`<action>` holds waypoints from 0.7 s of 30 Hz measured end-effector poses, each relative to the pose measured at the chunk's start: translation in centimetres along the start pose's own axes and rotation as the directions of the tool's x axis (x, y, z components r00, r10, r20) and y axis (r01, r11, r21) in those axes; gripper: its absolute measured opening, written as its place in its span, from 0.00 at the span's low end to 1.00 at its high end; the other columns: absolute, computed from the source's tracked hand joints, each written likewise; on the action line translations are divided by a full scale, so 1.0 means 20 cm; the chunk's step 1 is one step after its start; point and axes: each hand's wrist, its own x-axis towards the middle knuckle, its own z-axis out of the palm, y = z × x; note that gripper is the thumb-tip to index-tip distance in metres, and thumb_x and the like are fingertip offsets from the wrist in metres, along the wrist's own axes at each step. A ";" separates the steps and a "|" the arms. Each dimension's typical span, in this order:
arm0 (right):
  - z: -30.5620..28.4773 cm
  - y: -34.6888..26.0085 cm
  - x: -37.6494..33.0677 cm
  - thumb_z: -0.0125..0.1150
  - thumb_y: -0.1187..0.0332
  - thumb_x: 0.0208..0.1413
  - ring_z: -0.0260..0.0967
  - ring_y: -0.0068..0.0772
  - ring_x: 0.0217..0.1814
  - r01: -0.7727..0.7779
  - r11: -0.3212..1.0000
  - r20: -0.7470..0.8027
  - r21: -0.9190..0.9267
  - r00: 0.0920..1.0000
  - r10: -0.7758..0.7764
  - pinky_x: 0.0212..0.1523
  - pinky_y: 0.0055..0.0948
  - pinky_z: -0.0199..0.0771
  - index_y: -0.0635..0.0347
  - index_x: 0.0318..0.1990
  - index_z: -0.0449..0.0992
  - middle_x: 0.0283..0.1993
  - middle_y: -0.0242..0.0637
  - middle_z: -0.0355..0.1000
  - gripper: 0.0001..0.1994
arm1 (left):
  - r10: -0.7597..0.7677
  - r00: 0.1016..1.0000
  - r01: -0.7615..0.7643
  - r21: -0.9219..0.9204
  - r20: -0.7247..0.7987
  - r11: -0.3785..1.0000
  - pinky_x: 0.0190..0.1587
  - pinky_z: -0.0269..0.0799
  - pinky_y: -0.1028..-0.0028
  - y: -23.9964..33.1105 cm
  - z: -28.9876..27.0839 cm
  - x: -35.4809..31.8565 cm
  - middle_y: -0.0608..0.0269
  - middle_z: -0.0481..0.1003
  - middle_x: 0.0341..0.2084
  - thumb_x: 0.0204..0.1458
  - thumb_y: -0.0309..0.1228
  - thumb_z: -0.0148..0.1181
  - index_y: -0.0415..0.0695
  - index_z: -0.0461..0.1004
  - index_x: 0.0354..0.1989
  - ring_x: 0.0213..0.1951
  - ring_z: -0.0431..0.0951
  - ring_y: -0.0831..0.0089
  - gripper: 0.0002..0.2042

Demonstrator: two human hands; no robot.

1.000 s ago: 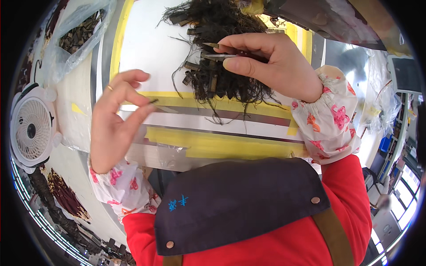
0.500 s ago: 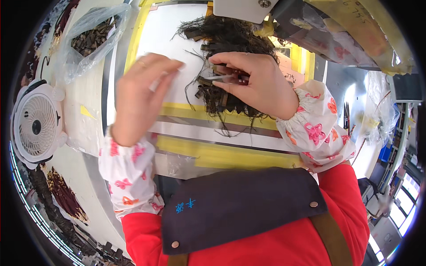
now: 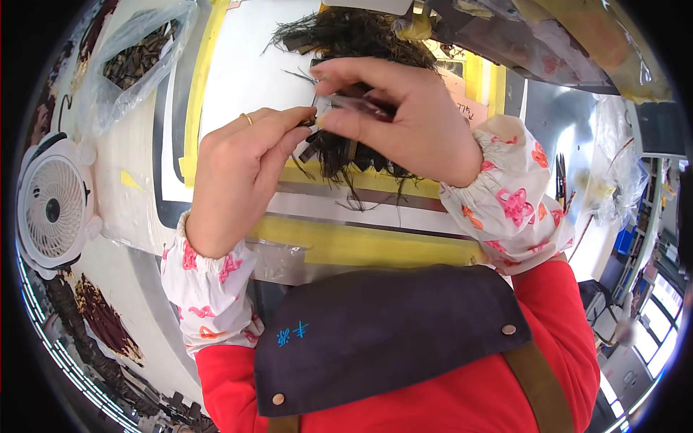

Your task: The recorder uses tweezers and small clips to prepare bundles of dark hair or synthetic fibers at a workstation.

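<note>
A pile of small dark brown pieces with thin black strands (image 3: 354,43) lies on a white board (image 3: 242,58) edged with yellow tape. My left hand (image 3: 249,155) is closed at the pile's left side, pinching a small dark strip (image 3: 310,122) between thumb and fingertips. Over the pile, my right hand (image 3: 411,119) is curled around a slim pair of tweezers (image 3: 354,105), blurred by motion. The tweezer tips sit close to my left fingertips; whether they touch the strip I cannot tell. My right hand hides part of the pile.
A clear plastic bag (image 3: 137,65) of similar dark pieces lies at the upper left, above a white fan (image 3: 54,206). Grey equipment with taped plastic (image 3: 534,50) overhangs the upper right. Dark pointed tools (image 3: 561,180) lie at the right beside crumpled plastic (image 3: 613,173).
My left hand has moved right and down to the pile, and its fingers have closed on a dark strip. My right hand has shifted slightly left and up with the tweezers.
</note>
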 end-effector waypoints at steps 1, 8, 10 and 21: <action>0.03 -0.01 0.01 0.62 0.71 0.49 0.67 0.17 0.33 -0.013 0.999 0.086 0.046 0.996 0.009 0.35 0.18 0.68 0.66 0.43 0.73 0.34 0.33 0.72 0.14 | 0.000 1.000 0.000 0.002 0.004 1.000 0.26 0.66 0.74 0.02 -0.02 -0.01 0.57 0.74 0.21 0.44 0.23 0.59 0.39 0.76 0.33 0.22 0.73 0.63 0.07; -0.05 0.03 0.03 0.63 0.64 0.46 0.64 0.33 0.20 -0.012 0.995 0.199 -0.104 0.979 0.032 0.24 0.27 0.64 0.64 0.29 0.74 0.19 0.38 0.68 0.11 | -0.372 0.867 0.485 -0.397 0.331 0.779 0.30 0.65 0.82 -0.02 -0.10 -0.08 0.66 0.73 0.21 0.53 0.28 0.54 0.37 0.72 0.31 0.25 0.70 0.81 0.06; -0.05 0.05 0.03 0.63 0.64 0.46 0.64 0.34 0.20 0.014 0.987 0.133 -0.159 0.991 0.008 0.24 0.27 0.65 0.64 0.29 0.74 0.20 0.39 0.68 0.11 | -0.342 0.816 0.556 -0.474 0.466 0.682 0.32 0.65 0.82 -0.05 -0.13 -0.10 0.67 0.72 0.22 0.55 0.29 0.51 0.38 0.70 0.30 0.26 0.69 0.81 0.07; 0.02 0.04 -0.05 0.56 0.76 0.38 0.66 0.37 0.20 0.032 0.999 0.152 -0.015 0.988 -0.029 0.23 0.27 0.66 0.64 0.26 0.72 0.19 0.40 0.67 0.05 | -0.382 0.904 0.322 -0.896 0.194 0.307 0.41 0.71 0.78 -0.06 -0.01 -0.11 0.49 0.72 0.43 0.57 0.29 0.48 0.40 0.68 0.37 0.39 0.76 0.73 0.06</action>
